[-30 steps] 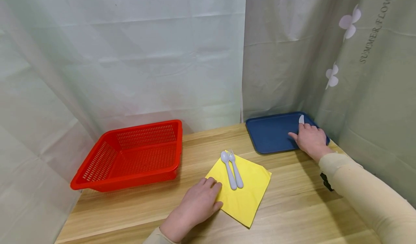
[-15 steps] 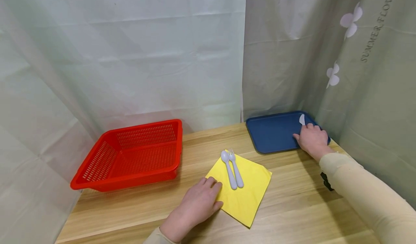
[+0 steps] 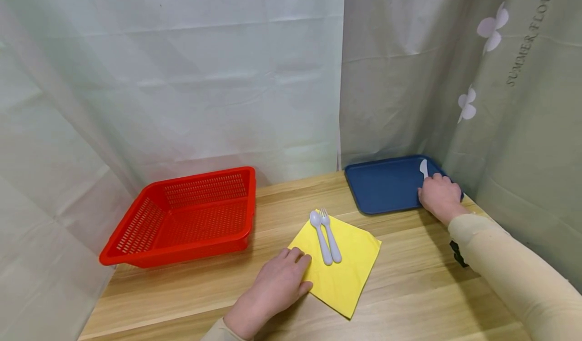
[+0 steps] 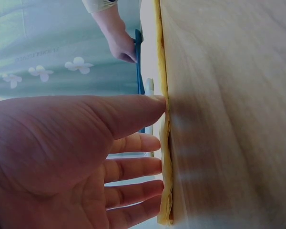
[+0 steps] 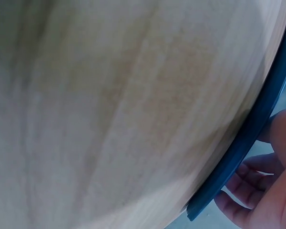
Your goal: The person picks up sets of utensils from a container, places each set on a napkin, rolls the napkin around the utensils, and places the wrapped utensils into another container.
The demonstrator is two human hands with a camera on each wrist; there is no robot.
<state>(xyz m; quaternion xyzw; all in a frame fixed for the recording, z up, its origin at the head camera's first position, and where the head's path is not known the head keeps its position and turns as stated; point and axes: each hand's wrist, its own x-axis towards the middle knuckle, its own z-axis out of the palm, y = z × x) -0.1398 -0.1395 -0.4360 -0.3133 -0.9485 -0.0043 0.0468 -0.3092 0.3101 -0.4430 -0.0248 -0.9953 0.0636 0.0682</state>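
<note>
In the head view, my left hand [image 3: 283,279] rests on the left corner of a folded yellow napkin [image 3: 347,280], fingers spread loosely. The left wrist view has its thumb and fingertips touching the edge of the napkin [image 4: 166,157]. A light spoon [image 3: 321,237] and a matching fork [image 3: 331,236] lie side by side on the napkin. At the right, my right hand [image 3: 440,195] is over the blue tray [image 3: 382,184] and pinches a pale knife [image 3: 424,168]; the blade shows past the fingers, while the hand hides the handle. Its fingers appear curled behind the tray's rim [image 5: 243,143].
A red perforated plastic basket [image 3: 200,225] stands on the left of the wooden table [image 3: 182,300]. Pale curtains [image 3: 204,78] hang close behind and on both sides. The tray stands near the right-hand curtain.
My right thumb has drawn in from its spread position toward the fingers, around the knife. The right hand has shifted very slightly. My left hand, napkin, spoon and fork stay put.
</note>
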